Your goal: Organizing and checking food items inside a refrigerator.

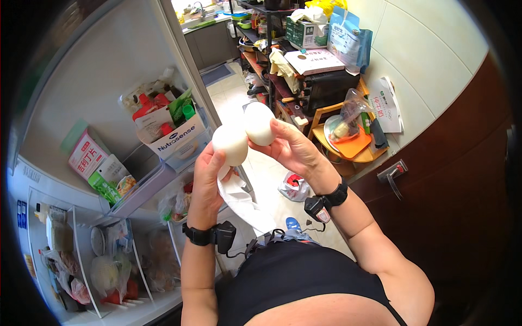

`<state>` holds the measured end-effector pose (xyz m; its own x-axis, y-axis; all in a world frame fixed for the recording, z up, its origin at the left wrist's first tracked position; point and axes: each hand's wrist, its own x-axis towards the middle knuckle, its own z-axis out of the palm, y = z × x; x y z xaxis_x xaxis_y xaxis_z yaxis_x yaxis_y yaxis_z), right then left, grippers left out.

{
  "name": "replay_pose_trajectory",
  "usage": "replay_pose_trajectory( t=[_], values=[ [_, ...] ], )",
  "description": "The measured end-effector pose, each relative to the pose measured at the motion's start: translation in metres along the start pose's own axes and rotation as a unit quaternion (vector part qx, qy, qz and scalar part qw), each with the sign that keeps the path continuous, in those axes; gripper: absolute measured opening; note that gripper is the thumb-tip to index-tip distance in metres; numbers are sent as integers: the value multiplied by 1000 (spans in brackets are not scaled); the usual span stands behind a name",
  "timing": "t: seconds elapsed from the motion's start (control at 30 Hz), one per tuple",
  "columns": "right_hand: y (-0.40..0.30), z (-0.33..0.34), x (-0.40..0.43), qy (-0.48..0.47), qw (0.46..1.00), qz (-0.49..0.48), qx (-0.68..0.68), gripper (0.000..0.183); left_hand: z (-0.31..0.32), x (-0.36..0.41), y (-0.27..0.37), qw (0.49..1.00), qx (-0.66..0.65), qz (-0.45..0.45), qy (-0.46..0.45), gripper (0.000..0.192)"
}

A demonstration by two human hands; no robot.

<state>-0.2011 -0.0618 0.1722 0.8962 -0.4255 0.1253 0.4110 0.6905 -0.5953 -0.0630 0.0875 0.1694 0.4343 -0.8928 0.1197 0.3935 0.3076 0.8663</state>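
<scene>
My left hand (206,179) grips a large white egg (230,145) between thumb and fingers. A white paper towel or cloth (240,199) hangs from the same hand, below that egg. Slightly higher and to the right, my right hand (294,146) holds a second large white egg (259,124) by its side. The two eggs are close together and seem to touch or overlap in view; I cannot tell which. Each of my wrists wears a black strap with a small device.
An open refrigerator stands on my left, its door bin (142,187) full of packets and its shelves holding bagged food. A plastic bag (294,185) lies on the floor. Ahead right are a cluttered rack (269,40) and a wooden chair (363,154); a brown door (440,195) is at right.
</scene>
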Motion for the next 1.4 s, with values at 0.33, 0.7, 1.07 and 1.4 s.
replay_pose_trajectory(
  t=[0.33, 0.7, 1.07, 1.4],
  values=[
    [32, -18, -7, -12, 974, 61, 217, 67, 1, 18, -38, 996, 45, -16, 74, 49],
    [9, -91, -7, 62, 965, 11, 253, 71, 19, 70, -102, 921, 382, 0, 73, 50],
    [-78, -229, 48, 116, 964, -14, 238, 72, -43, 115, -166, 620, 777, 30, 105, 40],
    [-97, -281, 90, 132, 944, 39, 301, 72, -69, 143, -189, 423, 901, -59, 74, 51]
  ],
)
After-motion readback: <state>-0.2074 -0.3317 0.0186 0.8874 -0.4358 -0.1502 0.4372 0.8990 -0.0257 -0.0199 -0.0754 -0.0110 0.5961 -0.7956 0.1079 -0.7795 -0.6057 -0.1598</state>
